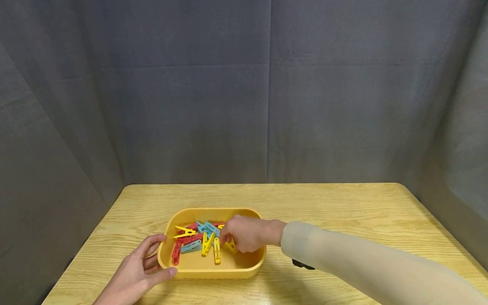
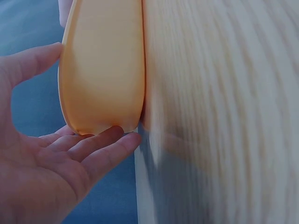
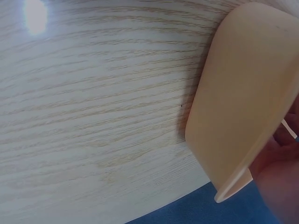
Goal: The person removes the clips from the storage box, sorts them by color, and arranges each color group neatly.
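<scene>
A yellow tub [image 1: 211,274] on the table holds a heap of clothespins: red ones, blue ones [image 1: 192,246] and yellow ones [image 1: 217,250]. My left hand [image 1: 133,271] grips the tub's left end, thumb at the near corner and fingers on the end wall; the left wrist view shows this hand [image 2: 51,158] against the tub [image 2: 103,65]. Reaching inside the right end, my right hand [image 1: 245,234] has bent fingers at a yellow clothespin [image 1: 231,245]; its fingertips are partly hidden, so a hold cannot be told. The tub wall [image 3: 243,93] partly covers that hand [image 3: 282,177] in the right wrist view.
The wood-grain table [image 1: 335,203] extends behind the tub and to both sides. Grey curtains [image 1: 190,127] hang behind the table and at its sides. My right forearm in a pale sleeve [image 1: 362,258] crosses over the table's right part.
</scene>
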A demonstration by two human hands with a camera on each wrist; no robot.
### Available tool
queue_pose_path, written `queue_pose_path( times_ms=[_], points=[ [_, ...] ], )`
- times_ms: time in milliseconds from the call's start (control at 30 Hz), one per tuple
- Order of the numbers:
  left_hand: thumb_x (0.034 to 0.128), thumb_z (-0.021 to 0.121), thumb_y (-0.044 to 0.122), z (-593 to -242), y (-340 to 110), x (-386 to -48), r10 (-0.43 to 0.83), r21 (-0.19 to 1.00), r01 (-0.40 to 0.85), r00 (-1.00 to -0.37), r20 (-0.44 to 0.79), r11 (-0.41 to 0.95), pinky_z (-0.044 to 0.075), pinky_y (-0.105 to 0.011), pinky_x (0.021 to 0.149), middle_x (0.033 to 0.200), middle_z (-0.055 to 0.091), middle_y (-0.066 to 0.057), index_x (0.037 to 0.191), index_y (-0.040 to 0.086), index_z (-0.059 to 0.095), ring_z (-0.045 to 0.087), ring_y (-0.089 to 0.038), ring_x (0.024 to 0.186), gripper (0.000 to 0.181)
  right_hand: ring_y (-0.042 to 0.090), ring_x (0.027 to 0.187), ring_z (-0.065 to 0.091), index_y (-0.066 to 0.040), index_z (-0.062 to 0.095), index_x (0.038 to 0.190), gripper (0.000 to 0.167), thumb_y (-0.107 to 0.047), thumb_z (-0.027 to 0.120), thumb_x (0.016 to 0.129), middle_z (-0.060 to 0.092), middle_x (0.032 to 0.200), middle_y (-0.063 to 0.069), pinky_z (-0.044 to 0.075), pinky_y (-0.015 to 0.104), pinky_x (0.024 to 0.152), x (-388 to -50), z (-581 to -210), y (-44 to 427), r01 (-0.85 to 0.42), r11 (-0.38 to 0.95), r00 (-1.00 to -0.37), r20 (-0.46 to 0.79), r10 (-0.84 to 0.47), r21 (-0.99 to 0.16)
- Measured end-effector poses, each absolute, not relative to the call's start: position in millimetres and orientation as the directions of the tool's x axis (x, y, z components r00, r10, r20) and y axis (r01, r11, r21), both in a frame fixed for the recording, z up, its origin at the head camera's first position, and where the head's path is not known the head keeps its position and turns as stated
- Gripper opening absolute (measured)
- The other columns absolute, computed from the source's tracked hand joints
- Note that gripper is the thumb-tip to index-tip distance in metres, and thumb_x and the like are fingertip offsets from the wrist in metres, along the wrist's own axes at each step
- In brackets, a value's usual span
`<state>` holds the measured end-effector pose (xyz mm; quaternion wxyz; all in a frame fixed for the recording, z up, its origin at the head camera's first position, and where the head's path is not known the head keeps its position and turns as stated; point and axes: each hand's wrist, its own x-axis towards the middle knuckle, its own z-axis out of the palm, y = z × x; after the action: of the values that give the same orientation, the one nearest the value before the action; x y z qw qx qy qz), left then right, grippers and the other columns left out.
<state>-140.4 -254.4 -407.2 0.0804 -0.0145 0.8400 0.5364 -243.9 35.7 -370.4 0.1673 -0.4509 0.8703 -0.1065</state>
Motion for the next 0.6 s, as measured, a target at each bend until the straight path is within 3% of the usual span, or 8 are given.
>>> queue_pose_path(
  times_ms=[200, 333, 500, 600],
  points=[
    [0.0799, 0.095, 0.021, -406.4, -255.0, -141.6, 0.069, 0.886, -0.097, -0.987, -0.143, 0.453, 0.057, -0.038, 0.099, 0.16, 0.04, -0.028, 0.148, 0.004, 0.042, 0.053, -0.04, 0.139, 0.088, 0.003, 0.086, 0.06, -0.011, 0.081, 0.113, 0.023, -0.007, 0.085, 0.091, 0.071, 0.098, -0.01, 0.051, 0.013, 0.079, -243.4, -372.1, 35.6, -0.75, 0.57, -0.546, -0.172, -0.82, -0.337],
    [0.0797, 0.095, 0.022, -406.6, -254.7, -141.6, 0.067, 0.886, -0.097, -0.988, -0.142, 0.453, 0.057, -0.038, 0.099, 0.16, 0.041, -0.027, 0.148, 0.004, 0.042, 0.052, -0.04, 0.139, 0.089, 0.003, 0.087, 0.061, -0.013, 0.082, 0.11, 0.024, -0.015, 0.09, 0.087, 0.07, 0.098, -0.01, 0.051, 0.014, 0.079, -243.7, -372.3, 35.3, -0.76, 0.567, -0.551, -0.149, -0.821, -0.316],
    [0.0796, 0.095, 0.019, -406.7, -254.1, -139.4, 0.06, 0.905, -0.112, -0.987, -0.15, 0.411, 0.056, -0.035, 0.099, 0.158, 0.044, -0.024, 0.149, 0.004, 0.041, 0.053, -0.039, 0.139, 0.089, 0.005, 0.106, 0.062, -0.016, 0.081, 0.114, 0.031, -0.004, 0.086, 0.086, 0.07, 0.113, -0.011, 0.052, 0.018, 0.094, -246.4, -371.6, 36.3, -0.775, 0.576, -0.553, -0.163, -0.817, -0.259],
    [0.0795, 0.095, 0.019, -407.0, -253.9, -139.5, 0.056, 0.904, -0.119, -0.986, -0.155, 0.411, 0.057, -0.035, 0.098, 0.157, 0.044, -0.023, 0.149, 0.004, 0.041, 0.053, -0.039, 0.139, 0.09, 0.005, 0.109, 0.062, -0.017, 0.08, 0.116, 0.038, 0.005, 0.08, 0.085, 0.072, 0.117, -0.011, 0.052, 0.021, 0.096, -247.1, -371.3, 37.2, -0.76, 0.596, -0.567, -0.185, -0.803, -0.259]
  ],
)
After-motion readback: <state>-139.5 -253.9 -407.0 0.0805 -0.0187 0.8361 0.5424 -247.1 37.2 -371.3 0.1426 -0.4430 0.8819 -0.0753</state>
